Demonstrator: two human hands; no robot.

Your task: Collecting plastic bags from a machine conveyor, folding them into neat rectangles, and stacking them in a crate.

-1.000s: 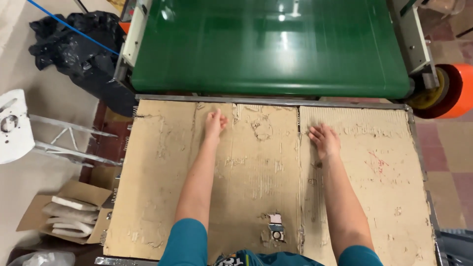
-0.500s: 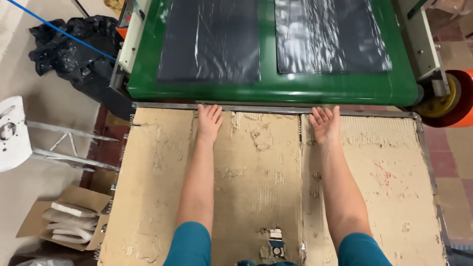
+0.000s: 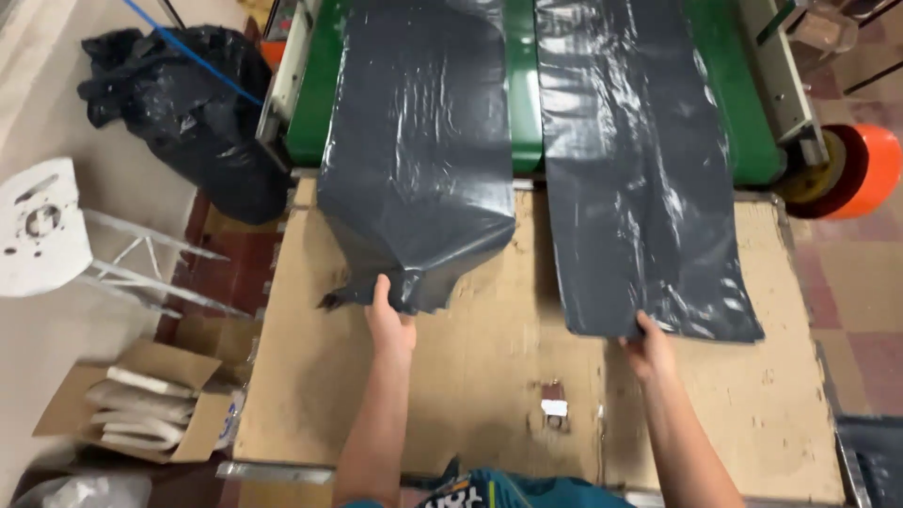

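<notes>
Straight ahead of each hand, 2 dark plastic sheets run lengthwise off the green belt onto the cardboard table: left hand pinches the left sheet, right hand grips the right sheet.

The one camera on my head is looking straight down from up close at the cardboard table, facing toward the green belt beyond it.
</notes>
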